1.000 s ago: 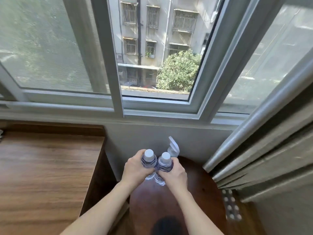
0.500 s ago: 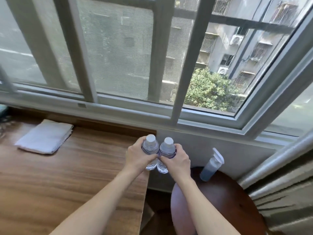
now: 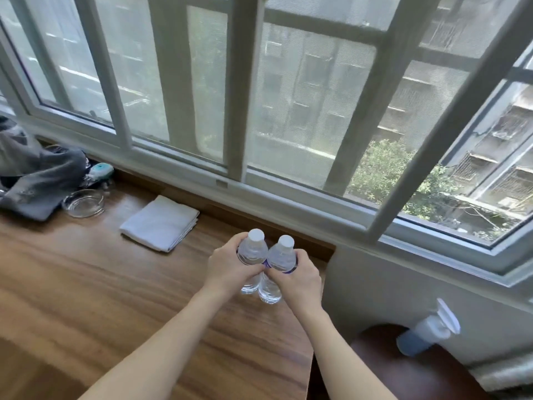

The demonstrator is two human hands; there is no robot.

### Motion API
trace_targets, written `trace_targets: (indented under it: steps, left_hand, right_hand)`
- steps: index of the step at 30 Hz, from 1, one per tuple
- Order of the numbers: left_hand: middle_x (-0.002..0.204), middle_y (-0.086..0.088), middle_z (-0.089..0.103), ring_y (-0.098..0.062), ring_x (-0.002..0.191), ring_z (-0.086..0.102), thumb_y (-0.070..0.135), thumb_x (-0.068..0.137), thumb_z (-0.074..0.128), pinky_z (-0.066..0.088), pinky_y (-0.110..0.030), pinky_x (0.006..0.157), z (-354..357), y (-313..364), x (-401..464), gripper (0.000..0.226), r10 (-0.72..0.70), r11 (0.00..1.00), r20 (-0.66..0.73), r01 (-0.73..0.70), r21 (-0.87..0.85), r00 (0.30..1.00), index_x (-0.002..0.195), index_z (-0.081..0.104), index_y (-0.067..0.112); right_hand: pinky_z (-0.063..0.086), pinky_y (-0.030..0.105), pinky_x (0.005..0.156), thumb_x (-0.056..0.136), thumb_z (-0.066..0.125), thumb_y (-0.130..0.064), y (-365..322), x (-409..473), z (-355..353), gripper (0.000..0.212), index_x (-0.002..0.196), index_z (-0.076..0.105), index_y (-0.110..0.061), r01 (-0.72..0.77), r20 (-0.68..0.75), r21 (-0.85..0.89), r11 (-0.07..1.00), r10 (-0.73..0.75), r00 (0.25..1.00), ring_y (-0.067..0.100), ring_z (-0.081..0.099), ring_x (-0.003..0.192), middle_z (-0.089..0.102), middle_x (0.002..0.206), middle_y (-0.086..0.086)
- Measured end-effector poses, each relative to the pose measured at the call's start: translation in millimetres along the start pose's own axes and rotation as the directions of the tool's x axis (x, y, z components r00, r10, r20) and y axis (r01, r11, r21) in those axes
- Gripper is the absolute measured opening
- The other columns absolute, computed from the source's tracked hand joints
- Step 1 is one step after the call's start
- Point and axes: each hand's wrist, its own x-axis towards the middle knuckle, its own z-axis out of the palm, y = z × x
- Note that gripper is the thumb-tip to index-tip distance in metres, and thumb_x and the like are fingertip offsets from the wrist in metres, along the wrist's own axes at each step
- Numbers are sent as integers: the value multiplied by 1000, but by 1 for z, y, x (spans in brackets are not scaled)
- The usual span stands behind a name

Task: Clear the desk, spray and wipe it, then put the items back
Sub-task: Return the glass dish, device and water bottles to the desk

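Observation:
I hold two clear water bottles with white caps side by side above the right end of the wooden desk. My left hand grips the left bottle. My right hand grips the right bottle. The bottles touch each other and stand upright; whether their bases rest on the desk I cannot tell. A folded white cloth lies on the desk near the window. A spray bottle stands on a dark round stool to the right of the desk.
A glass ashtray sits at the desk's far left beside a grey garment and a small teal-topped object. The window frame runs along the desk's back. A gap separates the desk's right edge from the stool.
Both hands carried the two bottles from above the stool leftward over the desk's right end. The view swung left, bringing the cloth, ashtray and garment into sight.

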Motion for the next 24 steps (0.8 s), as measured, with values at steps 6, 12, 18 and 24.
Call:
trace_targets:
  steps: [6,12,18,24]
  left_hand:
    - [101,22,66,-11,98,63,43,56,87,52,-36,89,-31,-25,26,70,-67,995,-67,71,67,996,120,57,41]
    - [91,27,62,-5,90,63,40,56,87,45,-19,71,-72,-55,41,66,-137,988,-134,145,49,981,115,58,41]
    - [89,31,61,3,87,60,44,51,83,46,-20,71,-132,-90,62,61,-171,983,-149,178,36,974,106,57,44]
    - [87,43,59,21,85,53,56,43,76,39,-6,62,-203,-120,92,54,-146,988,-97,150,32,984,91,52,55]
  right_hand:
    - [36,18,61,58,80,-63,-25,24,42,46,85,47,-45,43,62,18,999,-44,997,-7,55,80,62,84,-22]
    - [41,22,63,56,79,-66,-58,37,89,49,86,49,-42,74,130,7,997,-74,989,-4,57,81,64,85,-21]
    - [40,23,63,57,78,-66,-105,36,145,48,86,49,-41,80,141,5,997,-80,987,-5,56,80,63,85,-21]
    - [44,29,63,51,71,-71,-160,33,210,52,85,49,-38,16,88,20,1000,-18,996,0,58,79,64,84,-19]
